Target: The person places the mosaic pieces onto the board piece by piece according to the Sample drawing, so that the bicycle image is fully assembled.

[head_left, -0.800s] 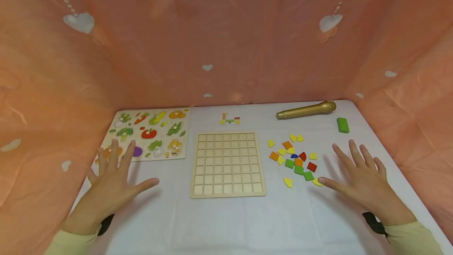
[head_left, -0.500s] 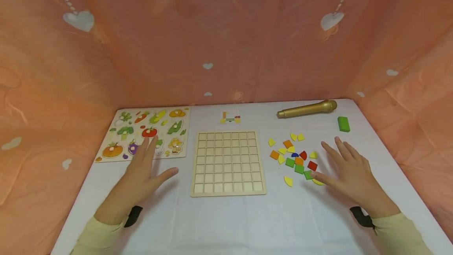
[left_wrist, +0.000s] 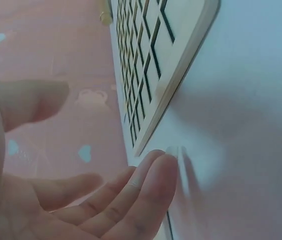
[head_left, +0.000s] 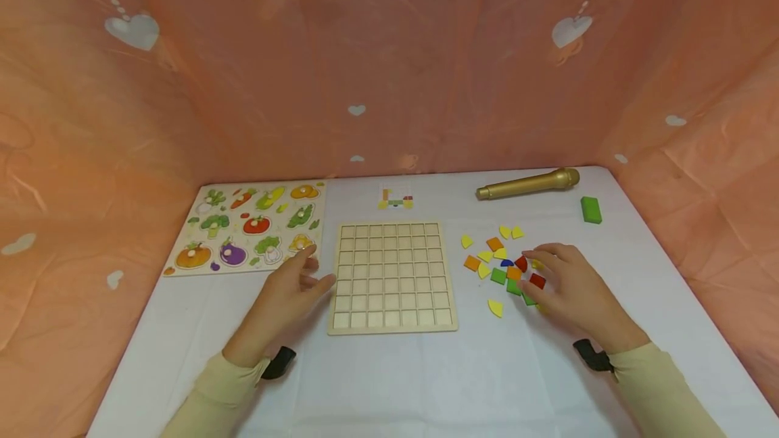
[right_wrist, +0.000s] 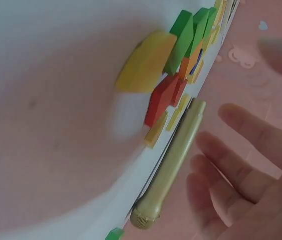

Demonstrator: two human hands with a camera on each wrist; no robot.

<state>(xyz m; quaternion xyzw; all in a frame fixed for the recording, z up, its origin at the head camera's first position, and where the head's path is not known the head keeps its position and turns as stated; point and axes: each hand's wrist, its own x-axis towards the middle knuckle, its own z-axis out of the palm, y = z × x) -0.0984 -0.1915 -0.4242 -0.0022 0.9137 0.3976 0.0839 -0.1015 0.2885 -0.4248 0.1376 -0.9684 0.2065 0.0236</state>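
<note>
My left hand [head_left: 281, 303] hovers at the left edge of a wooden grid board [head_left: 392, 324], thumb and fingers apart and holding nothing. In the left wrist view its fingers [left_wrist: 148, 192] are loosely bent beside the board's rim [left_wrist: 173, 82]. Over the right part of a scatter of small coloured tiles, my right hand [head_left: 575, 296] has its fingers loosely bent. Nearest it are a red square tile [head_left: 537, 280] and a green square tile [head_left: 514, 286]. The right wrist view shows a yellow quarter-circle tile [right_wrist: 143, 65] and a gap between thumb and fingers.
A vegetable peg puzzle [head_left: 282, 220] lies back left. Behind the grid board is a small picture card [head_left: 395, 197]. A gold microphone [head_left: 526, 185] and a green block [head_left: 591, 209] lie back right. Orange cloth [head_left: 389, 73] with white hearts surrounds the white table [head_left: 389, 384].
Both hands have moved inward, the left toward the grid board and the right over the tiles. Their spread fingers have become more bent. The tiles look unmoved.
</note>
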